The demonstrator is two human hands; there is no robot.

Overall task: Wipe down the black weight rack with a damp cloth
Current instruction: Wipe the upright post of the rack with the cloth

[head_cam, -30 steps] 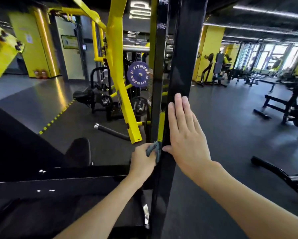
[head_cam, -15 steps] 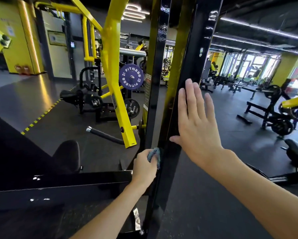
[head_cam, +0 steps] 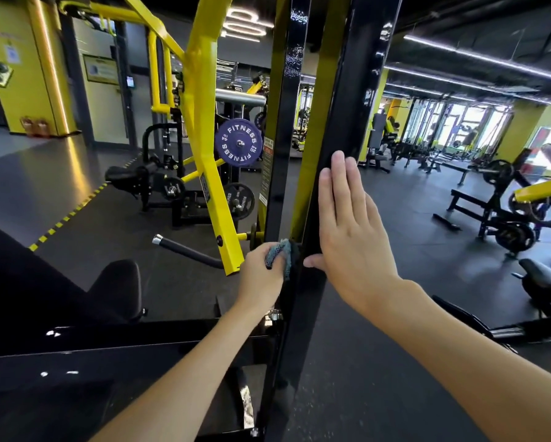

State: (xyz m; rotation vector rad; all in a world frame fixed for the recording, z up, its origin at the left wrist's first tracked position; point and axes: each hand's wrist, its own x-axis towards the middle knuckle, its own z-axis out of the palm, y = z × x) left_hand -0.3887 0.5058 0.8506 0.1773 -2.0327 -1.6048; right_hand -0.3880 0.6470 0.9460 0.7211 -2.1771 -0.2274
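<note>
A tall black upright post of the weight rack [head_cam: 357,90] runs from top to bottom through the middle of the view. My left hand [head_cam: 261,275] is fisted around a grey-blue cloth [head_cam: 282,255] and presses it against the post's left side at about mid height. My right hand [head_cam: 350,228] lies flat on the post's front face, fingers straight and together, thumb pointing towards the cloth. A black horizontal beam of the rack [head_cam: 124,339] joins the post low on the left.
A second black upright [head_cam: 287,122] and a yellow machine frame [head_cam: 204,129] stand just behind the post, with a purple weight plate [head_cam: 238,142]. A black seat pad [head_cam: 118,288] sits at the lower left. Benches and machines [head_cam: 497,215] fill the right side of the dark floor.
My left hand with the cloth has shifted slightly up the post. My right hand stays flat on the post. The view has swung a little to the right.
</note>
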